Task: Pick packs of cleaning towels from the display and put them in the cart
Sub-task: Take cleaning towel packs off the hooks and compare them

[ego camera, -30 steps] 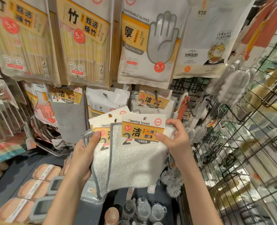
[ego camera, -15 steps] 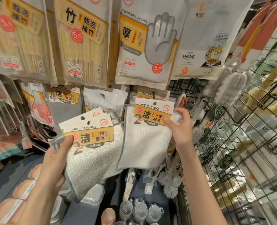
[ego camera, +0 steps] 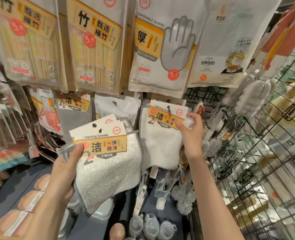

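My left hand (ego camera: pixel 65 163) grips two stacked packs of cleaning towels (ego camera: pixel 108 168) by their left edge, thumb on the orange label; the grey cloth hangs down and to the right. My right hand (ego camera: pixel 191 134) pinches the right side of a third, whiter pack of cleaning towels (ego camera: pixel 160 146) up at the display hook (ego camera: pixel 168 108), whose tip shows in front of the card's hole. Another card peeks out behind that pack. No cart is clearly in view.
Bags of bamboo sticks (ego camera: pixel 94 49) and disposable gloves (ego camera: pixel 164 54) hang above. A black wire rack (ego camera: pixel 264 153) with brushes fills the right. Below lie a dark shelf (ego camera: pixel 18 184) with sponges, small brushes (ego camera: pixel 184 203) and clear cups (ego camera: pixel 150 226).
The hands have come apart. My right hand carried one pack up and right to the hook, while my left hand drew the two other packs down and left.
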`<state>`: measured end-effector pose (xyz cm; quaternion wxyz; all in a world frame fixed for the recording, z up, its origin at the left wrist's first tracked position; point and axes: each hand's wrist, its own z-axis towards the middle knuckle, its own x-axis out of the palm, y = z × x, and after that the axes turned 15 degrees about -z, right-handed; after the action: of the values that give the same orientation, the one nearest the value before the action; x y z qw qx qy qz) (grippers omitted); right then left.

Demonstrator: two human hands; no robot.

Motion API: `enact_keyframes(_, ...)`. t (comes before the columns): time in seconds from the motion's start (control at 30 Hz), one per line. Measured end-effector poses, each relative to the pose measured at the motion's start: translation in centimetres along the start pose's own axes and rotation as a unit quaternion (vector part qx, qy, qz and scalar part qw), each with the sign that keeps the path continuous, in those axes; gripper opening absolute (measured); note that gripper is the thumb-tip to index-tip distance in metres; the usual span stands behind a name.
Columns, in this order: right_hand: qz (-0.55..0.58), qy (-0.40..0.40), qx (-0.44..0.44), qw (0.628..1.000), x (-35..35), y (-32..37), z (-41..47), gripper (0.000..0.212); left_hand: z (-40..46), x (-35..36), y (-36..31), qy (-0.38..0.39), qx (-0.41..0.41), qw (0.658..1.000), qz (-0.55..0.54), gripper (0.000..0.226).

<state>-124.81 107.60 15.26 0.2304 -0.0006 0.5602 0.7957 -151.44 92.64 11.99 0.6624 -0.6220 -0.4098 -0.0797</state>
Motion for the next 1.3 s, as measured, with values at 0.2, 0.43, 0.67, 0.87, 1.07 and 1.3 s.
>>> enact_keyframes(0.2,-0.004,-0.065,0.024,0.998,1.8,0.3,1.9,0.030,-0.1,0.3,0.2,0.007,-0.007,1.000,0.000,0.019)
enact_keyframes(0.43,-0.035,-0.077,0.043,0.996,3.0,-0.6,3.5,0.034,0.2,0.9,0.4,0.009,-0.009,1.000,0.002,0.019)
enact_keyframes(0.67,-0.037,-0.058,0.029,0.997,2.6,-0.6,3.5,0.032,0.4,1.8,0.3,0.014,-0.005,1.000,-0.003,0.018)
enact_keyframes(0.87,-0.065,-0.032,0.021,0.997,0.8,0.5,1.7,0.044,0.3,2.6,0.3,0.026,-0.007,1.000,-0.002,0.018)
enact_keyframes(1.07,-0.074,0.011,-0.005,0.997,-0.5,2.2,-2.5,0.031,0.0,3.4,0.5,0.036,-0.018,0.999,-0.011,0.017)
enact_keyframes(1.3,-0.046,0.250,-0.046,0.966,0.4,5.1,-6.4,0.026,-0.5,3.8,1.1,0.060,-0.046,0.997,-0.014,0.027)
